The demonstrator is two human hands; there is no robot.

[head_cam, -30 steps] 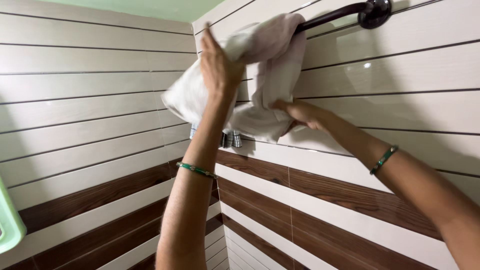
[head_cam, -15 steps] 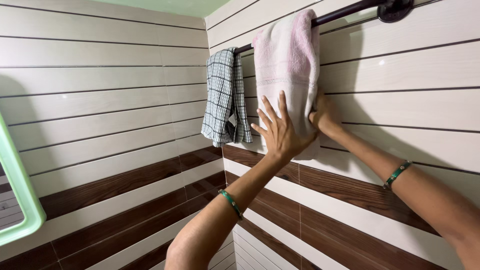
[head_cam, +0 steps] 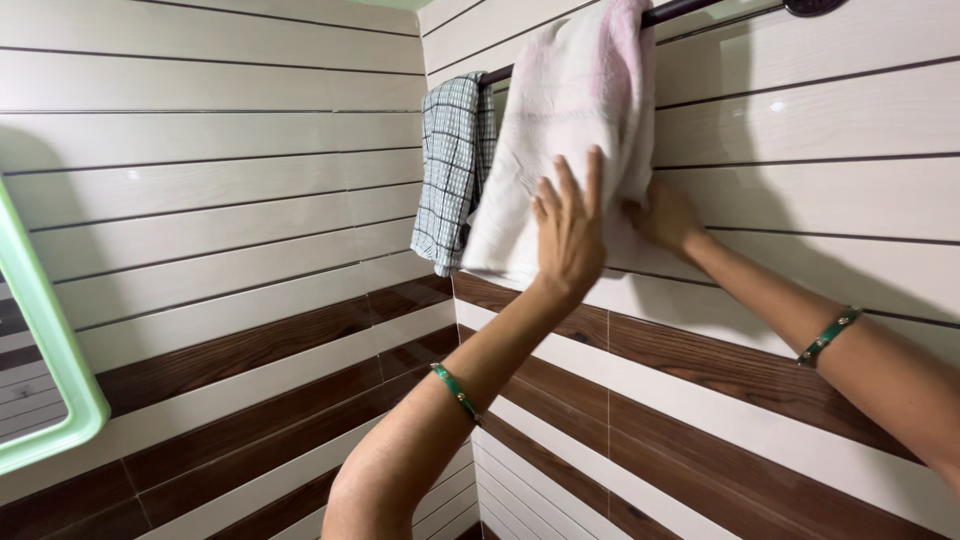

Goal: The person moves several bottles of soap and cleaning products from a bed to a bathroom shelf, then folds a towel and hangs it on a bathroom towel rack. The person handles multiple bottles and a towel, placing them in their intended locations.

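Two hands are raised against a pale towel [head_cam: 570, 110] that is draped over a dark rail [head_cam: 680, 10] high on the tiled wall [head_cam: 820, 190]. The left hand [head_cam: 568, 235] is laid flat on the front of the towel near its lower edge, with the fingers [head_cam: 592, 180] spread and pointing upward; nothing is gripped by it. The right hand [head_cam: 665, 215] is pressed to the towel's right edge, just beside the wall; its fingers are partly hidden behind the cloth, so it cannot be told whether the edge is pinched or only touched. A green bangle [head_cam: 457, 392] is worn on the left wrist, and another bangle [head_cam: 828, 335] on the right. A checked cloth [head_cam: 450, 165] is hung on the same rail, just left of the towel and touching it near the top. The wall is made up of cream strips above and brown wood-grain bands below. A light green mirror frame [head_cam: 50, 370] is seen at the left edge of the view.
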